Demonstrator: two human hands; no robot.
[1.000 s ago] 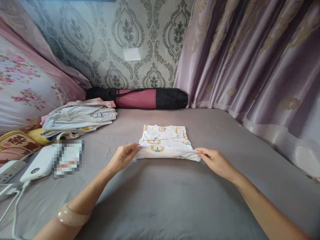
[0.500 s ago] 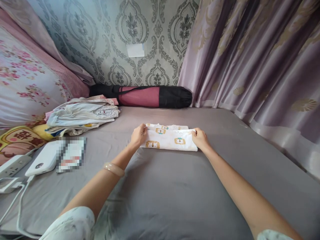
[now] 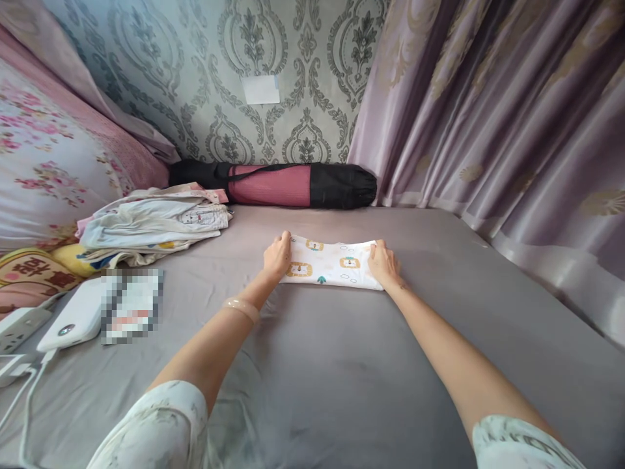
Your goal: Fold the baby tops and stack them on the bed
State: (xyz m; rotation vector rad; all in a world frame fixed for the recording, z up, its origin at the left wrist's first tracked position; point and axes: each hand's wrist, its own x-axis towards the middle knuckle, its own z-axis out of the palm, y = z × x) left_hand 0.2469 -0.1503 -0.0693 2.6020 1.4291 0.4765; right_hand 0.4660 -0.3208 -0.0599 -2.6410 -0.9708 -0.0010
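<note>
A white cloth with a lion print [image 3: 334, 264] lies folded into a flat strip on the grey bed sheet [image 3: 342, 365]. What kind of cloth item it is, I cannot make out. My left hand [image 3: 278, 254] is closed on its left end, with a pale bangle around that wrist. At the opposite end, my right hand [image 3: 385, 264] pinches the upper right corner. The fingertips of both hands are partly hidden.
Behind the cloth, a pink and black rolled-mat bag [image 3: 269, 185] lies along the wall. Left of it are stacked clothes [image 3: 151, 221], a white power bank [image 3: 73, 319] with a cable, a power strip [image 3: 22, 329] and a blurred packet [image 3: 131, 309]. Purple curtains [image 3: 439, 117] hang at right.
The cloth's upper layer has been brought over to the far edge, covering the strip that showed behind it. Both hands have shifted slightly away from me. The view has moved a little.
</note>
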